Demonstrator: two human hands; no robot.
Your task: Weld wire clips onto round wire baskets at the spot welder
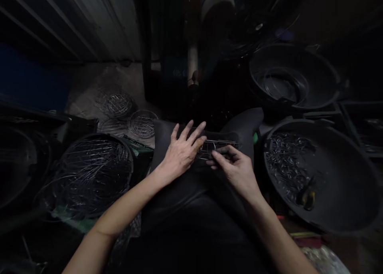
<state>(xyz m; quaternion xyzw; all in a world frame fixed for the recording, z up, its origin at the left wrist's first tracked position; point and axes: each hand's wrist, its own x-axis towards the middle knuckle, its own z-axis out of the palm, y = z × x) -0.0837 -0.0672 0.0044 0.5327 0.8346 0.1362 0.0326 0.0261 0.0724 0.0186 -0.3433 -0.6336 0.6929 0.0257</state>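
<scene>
Over the person's lap, on a dark grey, smooth covering (182, 188), lies a small ladder-like frame of thin metal wire (223, 141), between the two hands. The left hand (184, 150) rests at the frame's left end, its grip open with the fingers spread and the thumb side over the wires. The right hand (235, 166) has its grip closed, thumb against finger, seemingly on a small curved metal piece (214, 145) at the frame, though the dim light makes this hard to confirm.

To the right stands a wide, round, dark grey basin (344, 178) holding many small curved metal pieces (284, 162) along its left side; beyond it, another round dark basin (324, 72) contains a coil of wire (279, 84). To the left, long thin metal wires (98, 158) fill a round black tub (131, 166). Farther off, tangled wire bundles (116, 104) lie on the pale floor (85, 84).
</scene>
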